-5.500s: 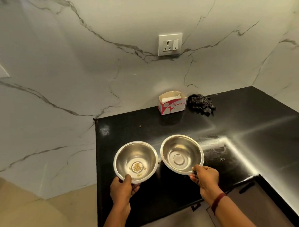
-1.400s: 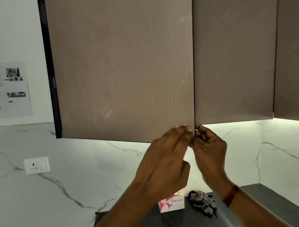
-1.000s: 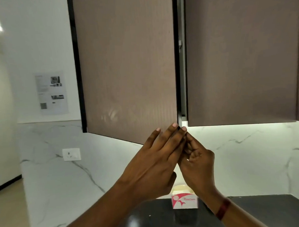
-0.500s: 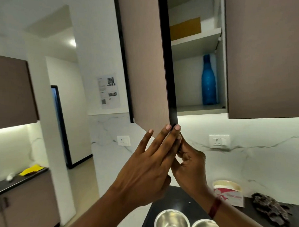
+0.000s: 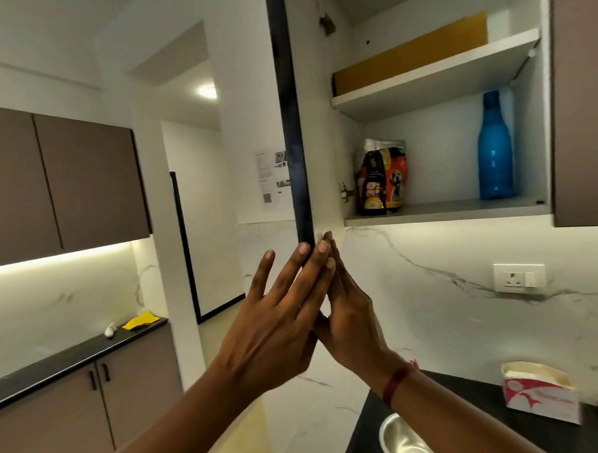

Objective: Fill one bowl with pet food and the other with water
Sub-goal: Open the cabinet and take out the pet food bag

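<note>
1. The tall brown cabinet door with a dark edge (image 5: 295,123) stands swung out edge-on toward the camera, and the white wall cabinet (image 5: 444,216) behind it is open to view.
2. The left hand (image 5: 278,326) is raised with its fingers (image 5: 303,250) spread and straight; their tips lie on the lower corner of the door's edge, flat against it and not curled around it.
3. The right hand (image 5: 349,313) is just behind the left one, its fingers also straight and pressed on the inner side of the same corner, holding nothing else.
4. The blue plastic bottle (image 5: 494,149) stands upright at the right of the lower shelf.
5. The red, black and yellow pet food bag with a dog picture (image 5: 381,178) stands upright at the left of the same shelf, well apart from the bottle.
6. The round steel bowl (image 5: 401,437) sits on the black desk (image 5: 469,400) at the bottom of the view, partly hidden by the right forearm; something small and pale lies in its bottom.
</note>
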